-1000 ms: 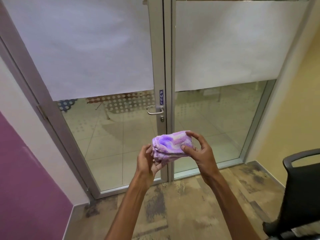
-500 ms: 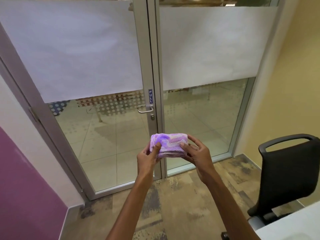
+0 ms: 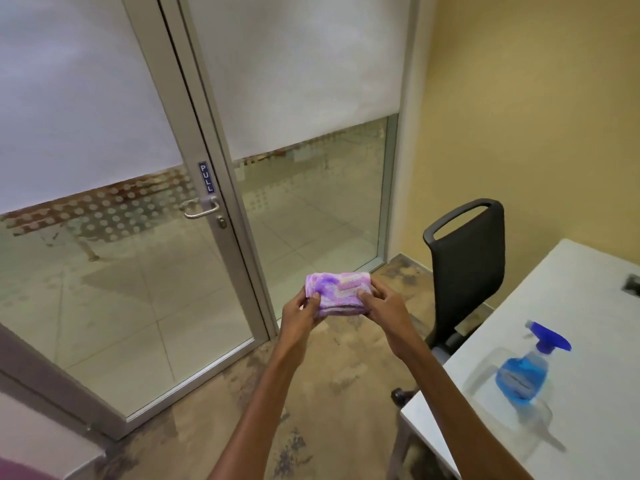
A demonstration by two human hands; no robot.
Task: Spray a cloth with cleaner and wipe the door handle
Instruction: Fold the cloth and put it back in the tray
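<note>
A folded purple and white cloth [image 3: 337, 293] is held out in front of me by both hands. My left hand [image 3: 300, 315] grips its left end and my right hand [image 3: 382, 306] grips its right end. The silver door handle [image 3: 201, 208] sits on the glass door's frame to the upper left, below a blue PULL sign [image 3: 206, 177], well apart from the cloth. A spray bottle [image 3: 526, 370] with blue liquid and a blue trigger head stands on the white table [image 3: 585, 292] at the right, untouched.
A black office chair [image 3: 467, 268] stands between the table and the glass panel. A yellow wall [image 3: 536, 116] rises behind it. The glass door [image 3: 114, 289] and the fixed pane beside it fill the left and middle. Worn brown carpet [image 3: 332, 382] covers the floor.
The view has swung to the right, bringing the table and spray bottle into sight and shifting the door handle to the left. Both hands still hold the cloth, now lower in the view.
</note>
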